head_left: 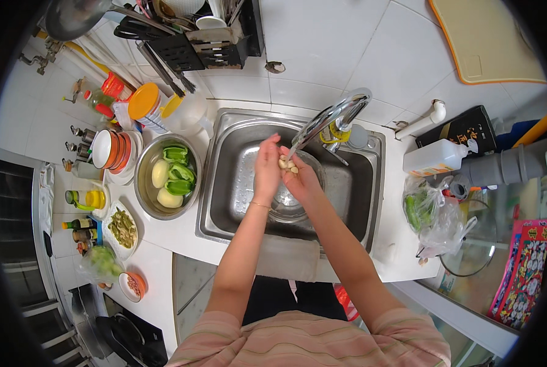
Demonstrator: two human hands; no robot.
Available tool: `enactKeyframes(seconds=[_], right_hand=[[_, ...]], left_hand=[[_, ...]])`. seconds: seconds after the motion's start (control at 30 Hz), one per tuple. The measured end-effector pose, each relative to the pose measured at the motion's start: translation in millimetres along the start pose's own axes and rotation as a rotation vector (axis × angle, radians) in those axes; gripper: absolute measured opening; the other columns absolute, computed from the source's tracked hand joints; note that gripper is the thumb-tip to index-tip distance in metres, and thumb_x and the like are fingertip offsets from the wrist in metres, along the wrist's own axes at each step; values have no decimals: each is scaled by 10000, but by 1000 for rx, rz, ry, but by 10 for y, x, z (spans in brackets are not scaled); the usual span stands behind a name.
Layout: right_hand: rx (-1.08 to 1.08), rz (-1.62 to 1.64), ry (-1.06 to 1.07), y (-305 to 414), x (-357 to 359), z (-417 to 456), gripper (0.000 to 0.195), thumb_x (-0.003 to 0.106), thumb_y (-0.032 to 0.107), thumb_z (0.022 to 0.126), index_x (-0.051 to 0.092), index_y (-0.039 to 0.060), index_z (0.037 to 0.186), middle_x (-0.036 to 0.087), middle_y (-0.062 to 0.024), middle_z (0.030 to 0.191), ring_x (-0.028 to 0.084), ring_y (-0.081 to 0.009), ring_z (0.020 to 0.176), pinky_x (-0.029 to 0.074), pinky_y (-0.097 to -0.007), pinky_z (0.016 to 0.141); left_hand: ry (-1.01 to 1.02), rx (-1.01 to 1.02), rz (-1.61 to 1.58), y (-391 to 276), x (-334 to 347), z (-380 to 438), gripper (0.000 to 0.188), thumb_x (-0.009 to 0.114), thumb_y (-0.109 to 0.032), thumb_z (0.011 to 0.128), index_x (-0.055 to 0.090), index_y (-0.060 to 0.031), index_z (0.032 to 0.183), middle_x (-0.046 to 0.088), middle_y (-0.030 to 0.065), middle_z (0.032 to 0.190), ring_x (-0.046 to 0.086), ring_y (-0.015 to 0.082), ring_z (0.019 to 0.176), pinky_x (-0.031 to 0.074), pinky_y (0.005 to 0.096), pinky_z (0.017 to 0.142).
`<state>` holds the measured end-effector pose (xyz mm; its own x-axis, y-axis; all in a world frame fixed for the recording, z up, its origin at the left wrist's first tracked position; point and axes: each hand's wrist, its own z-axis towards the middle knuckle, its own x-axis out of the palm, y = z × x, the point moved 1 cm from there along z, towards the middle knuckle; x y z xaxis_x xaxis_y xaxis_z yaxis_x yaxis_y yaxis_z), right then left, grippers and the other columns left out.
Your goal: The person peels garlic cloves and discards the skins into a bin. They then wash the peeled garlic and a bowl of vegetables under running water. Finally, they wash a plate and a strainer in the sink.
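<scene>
Several peeled garlic cloves [288,164] rest in the cupped palm of my right hand [304,178], under the spout of the chrome faucet [330,117]. A thin stream of water seems to fall onto them. My left hand [268,167] is held edge-on beside the cloves, fingers extended, with nothing seen gripped in it. Both hands are above a round, shiny bowl [288,212], partly hidden by them, in the stainless steel sink [229,183].
Left of the sink, a steel bowl [140,192] holds green pepper pieces and peeled potatoes. Beyond it stand stacked bowls [112,151], a plate of food [133,245] and bottles. A spray bottle [434,157] and bagged vegetables [427,211] stand right. A cloth [288,259] covers the front edge.
</scene>
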<state>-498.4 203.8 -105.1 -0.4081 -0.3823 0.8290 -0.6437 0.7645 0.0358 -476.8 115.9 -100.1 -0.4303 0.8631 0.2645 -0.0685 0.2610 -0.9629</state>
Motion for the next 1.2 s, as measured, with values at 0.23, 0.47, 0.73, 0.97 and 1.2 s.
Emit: enactKeyframes(seconds=[0.23, 0.47, 0.73, 0.97, 1.2], right_hand=[[-106, -259, 41, -37, 39, 24, 292, 399, 348, 969, 558, 120, 1059, 595, -7, 1003, 554, -159, 923, 445, -308, 837], [-74, -286, 45, -359, -54, 195, 363, 363, 423, 967, 538, 121, 1065, 586, -36, 938, 558, -181, 847, 466, -325, 757], [-106, -327, -60, -283, -72, 160, 437, 389, 376, 959, 444, 66, 1262, 510, -78, 1233, 502, -193, 1097, 416, -339, 926], [-291, -540, -203, -305, -139, 173, 549, 384, 536, 880, 532, 57, 1103, 562, -165, 1063, 520, -323, 953, 406, -484, 834], [-165, -430, -156, -24, 15, 151, 389, 428, 359, 949, 474, 87, 1224, 529, -50, 1171, 506, -183, 1049, 399, -306, 918]], left_hand=[[53, 155, 533, 98, 197, -25, 451, 384, -218, 925, 390, -12, 1327, 432, 198, 1336, 380, 361, 1255, 294, 351, 1031], [152, -4, 641, 111, -48, 137, 487, 286, -266, 986, 314, 40, 1364, 246, 194, 1457, 180, 313, 1371, 143, 364, 1119], [184, -135, 569, -52, 231, -89, 494, 315, -295, 979, 330, 16, 1362, 256, 172, 1444, 182, 263, 1361, 152, 321, 1106], [61, -329, 386, 117, 175, -26, 484, 340, -368, 975, 462, -12, 1280, 495, 146, 1280, 417, 220, 1222, 290, 291, 1023], [145, -224, 468, -35, 283, -197, 535, 388, -337, 958, 370, 35, 1342, 398, 159, 1388, 349, 247, 1299, 245, 289, 1059]])
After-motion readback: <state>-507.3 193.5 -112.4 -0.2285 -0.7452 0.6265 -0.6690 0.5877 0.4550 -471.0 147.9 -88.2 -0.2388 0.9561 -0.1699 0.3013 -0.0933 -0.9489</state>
